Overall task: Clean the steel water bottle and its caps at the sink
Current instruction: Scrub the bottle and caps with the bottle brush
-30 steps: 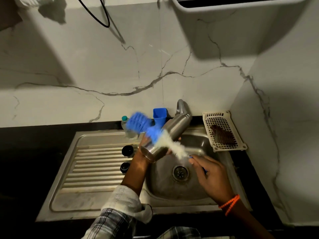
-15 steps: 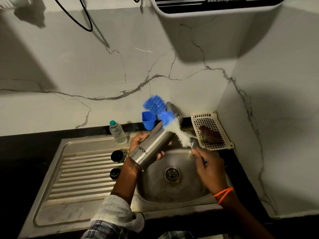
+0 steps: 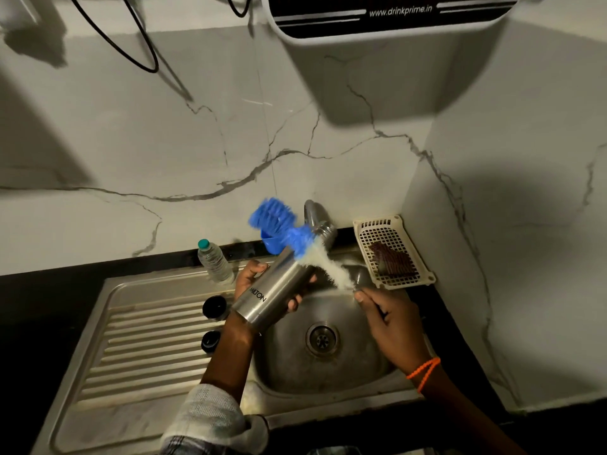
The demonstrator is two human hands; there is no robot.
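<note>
My left hand (image 3: 249, 284) grips the steel water bottle (image 3: 279, 284) from beneath, tilted over the sink bowl (image 3: 328, 362) with its open neck pointing up toward the tap. My right hand (image 3: 391, 320) holds the handle of a long bottle brush (image 3: 295, 238). Its white and blue bristles lie across the outside of the bottle near the neck, and the blue tip sticks out beyond it. Two black caps, a larger cap (image 3: 214, 307) and a smaller cap (image 3: 210, 339), sit on the ribbed drainboard (image 3: 138, 349) just left of my left wrist.
A small plastic water bottle (image 3: 215, 262) stands at the back of the drainboard. A blue cup (image 3: 271, 243) sits behind the brush by the tap (image 3: 315, 215). A cream plastic basket (image 3: 392, 252) with a scrubber lies at the sink's right rear. A water purifier (image 3: 387, 14) hangs overhead.
The view has shifted so the sink sits lower and more to the left. The brush has slid up along the bottle toward its neck, and the bottle stays tilted in my left hand.
</note>
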